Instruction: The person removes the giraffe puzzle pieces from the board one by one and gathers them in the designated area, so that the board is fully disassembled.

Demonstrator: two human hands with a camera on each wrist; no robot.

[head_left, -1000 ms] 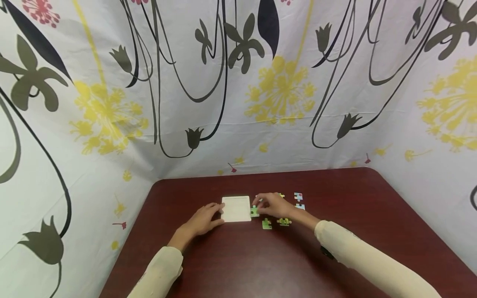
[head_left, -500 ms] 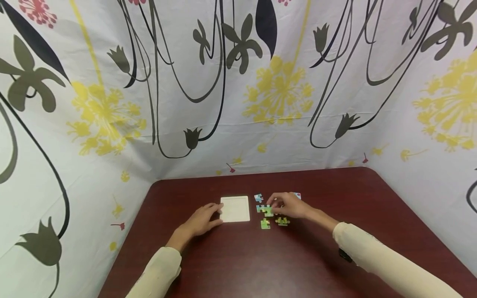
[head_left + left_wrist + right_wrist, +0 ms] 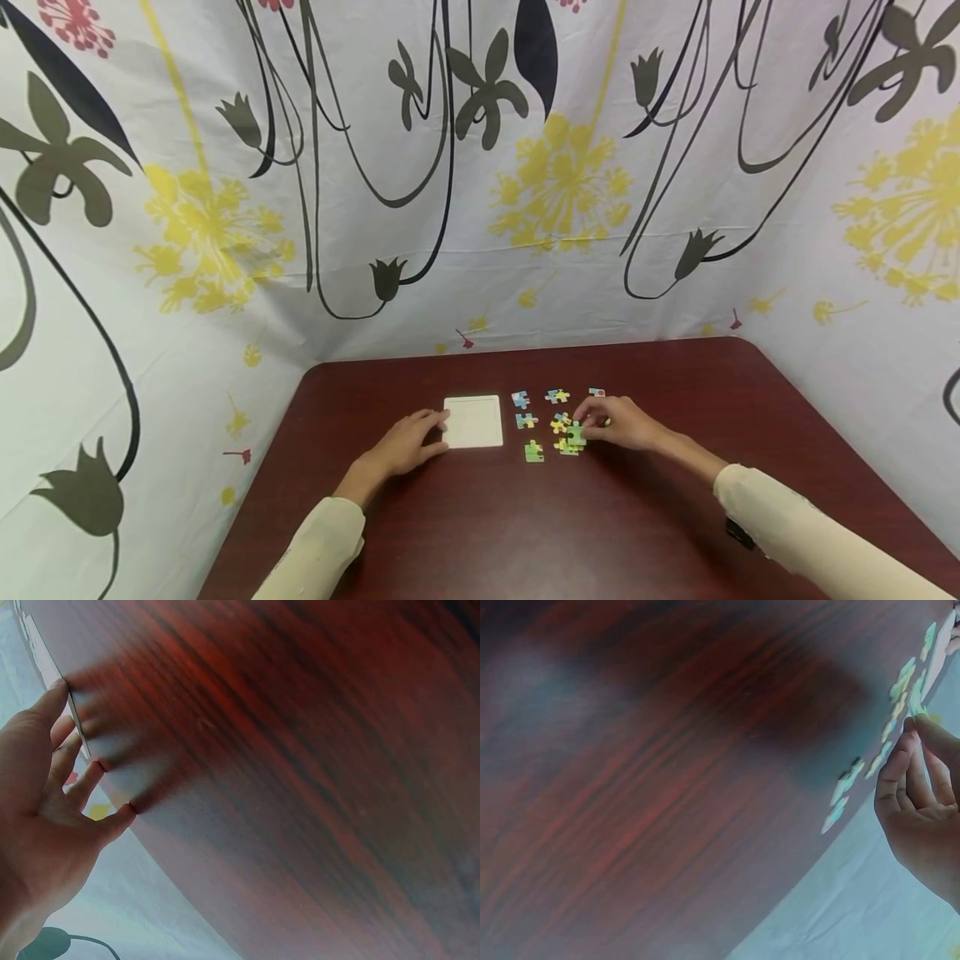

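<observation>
My right hand [image 3: 624, 422] pinches a green jigsaw puzzle piece [image 3: 575, 433] between thumb and fingertips. In the head view this piece overlaps other pieces lying behind and below it. The right wrist view shows the same puzzle piece [image 3: 918, 696] tilted up at the fingertips. A square, cream-coloured puzzle tray [image 3: 472, 422] with a raised border lies flat on the table, with no pieces in it. Spread fingers of my left hand [image 3: 402, 443] rest at the tray's left edge. Seen from the left wrist, the thumb touches that edge while other fingertips reach the table.
Loose puzzle pieces lie in rough rows right of the tray, among them a blue one [image 3: 521, 400], a blue-and-yellow one [image 3: 557, 396] and a green one [image 3: 533, 452]. The dark red wooden table [image 3: 480, 517] ends at a floral cloth [image 3: 450, 208].
My right hand has carried the green piece rightward, from beside the tray past the first column to above the middle pieces. The left hand stays at the tray.
</observation>
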